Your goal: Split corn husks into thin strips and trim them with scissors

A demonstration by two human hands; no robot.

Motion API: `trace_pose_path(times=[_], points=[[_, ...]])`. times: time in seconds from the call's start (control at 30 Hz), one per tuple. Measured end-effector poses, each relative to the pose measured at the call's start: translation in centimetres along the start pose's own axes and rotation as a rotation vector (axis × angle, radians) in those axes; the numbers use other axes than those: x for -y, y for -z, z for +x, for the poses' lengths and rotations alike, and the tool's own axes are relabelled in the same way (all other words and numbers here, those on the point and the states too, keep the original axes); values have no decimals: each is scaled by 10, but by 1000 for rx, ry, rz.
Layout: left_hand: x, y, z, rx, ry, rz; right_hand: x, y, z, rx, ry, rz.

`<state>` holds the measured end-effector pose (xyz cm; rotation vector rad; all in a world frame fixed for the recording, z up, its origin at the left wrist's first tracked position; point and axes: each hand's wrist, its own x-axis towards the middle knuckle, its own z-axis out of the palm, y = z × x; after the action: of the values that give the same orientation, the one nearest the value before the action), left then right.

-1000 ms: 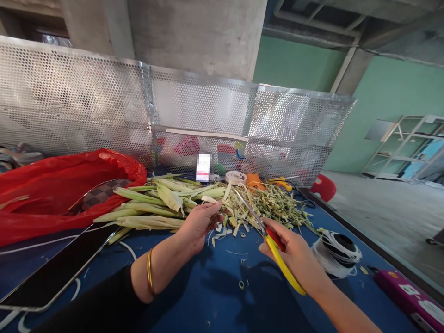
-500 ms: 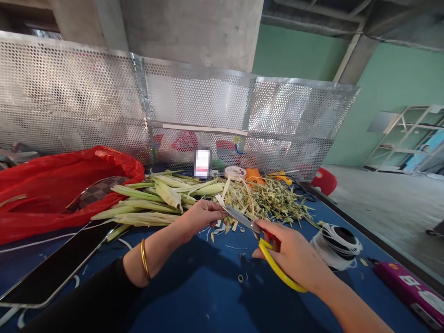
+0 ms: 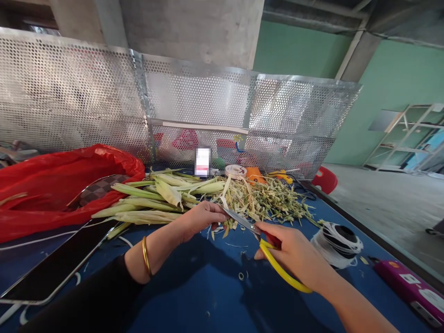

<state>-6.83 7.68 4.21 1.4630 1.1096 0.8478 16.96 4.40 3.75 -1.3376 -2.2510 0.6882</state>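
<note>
Table (image 3: 215,296) fills the lower frame; perforated screen (image 3: 194,106) stands behind it across the middle. Plastic bag (image 3: 52,185) lies at left on the table, phone (image 3: 58,266) in front of it at lower left. Stalks (image 3: 152,201) lie centre, right of the bag; heap of trimmings (image 3: 267,199) right of the stalks. Left hand (image 3: 201,217) and right hand (image 3: 294,252) with scissors (image 3: 263,245) sit in front of both piles. Spool (image 3: 338,243) right of the right hand; box (image 3: 409,284) at lower right edge.

a blue tabletop (image 3: 215,296) carries a red bag (image 3: 52,185) at left, green stalks (image 3: 152,199) mid-frame, a tablet (image 3: 52,273) lower left, a cord spool (image 3: 338,243) at right.
</note>
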Motion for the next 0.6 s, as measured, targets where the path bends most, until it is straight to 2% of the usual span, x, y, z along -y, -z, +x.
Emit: trace_pose_path(times=[0.33, 0.5, 0.6], points=[[-2, 1, -3, -6, -11, -63, 1, 1, 0, -45, -90, 74], [2, 2, 0, -87, 78, -409, -12, 1, 7, -229, -203, -188], [4, 1, 2, -145, 104, -607, -19, -2, 10, -207, -237, -327]])
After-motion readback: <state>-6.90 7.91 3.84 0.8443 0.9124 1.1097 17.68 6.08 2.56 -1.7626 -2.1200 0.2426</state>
